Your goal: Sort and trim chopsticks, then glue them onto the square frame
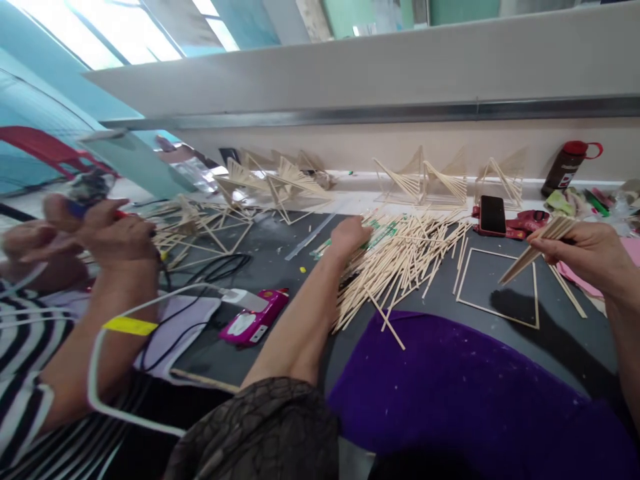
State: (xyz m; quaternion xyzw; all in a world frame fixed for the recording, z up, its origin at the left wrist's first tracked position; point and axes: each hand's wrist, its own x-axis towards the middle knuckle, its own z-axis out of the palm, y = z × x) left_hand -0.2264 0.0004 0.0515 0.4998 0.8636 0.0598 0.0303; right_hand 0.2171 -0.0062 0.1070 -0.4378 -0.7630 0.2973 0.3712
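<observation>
Dark worktable (pixel 280 253), spanning the middle of the frame; purple cloth (pixel 450 387) at lower centre, over its near edge. Loose pile of thin wooden sticks (pixel 405 260), centre: my left hand (pixel 350 237) lies on its left margin, fingers curled down into it, though I cannot tell whether any stick is pinched. Square stick frame (pixel 500 287), flat on the table, centre right. Bundle of sticks (pixel 537 247), right of centre, pinched in my right hand (pixel 590 257) and slanting down over that frame. Judgement: draw one stick at a time, keeping the bundle ends level. Co-worker's hands (pixel 100 233), left edge, on a small tool, kept apart from mine.
</observation>
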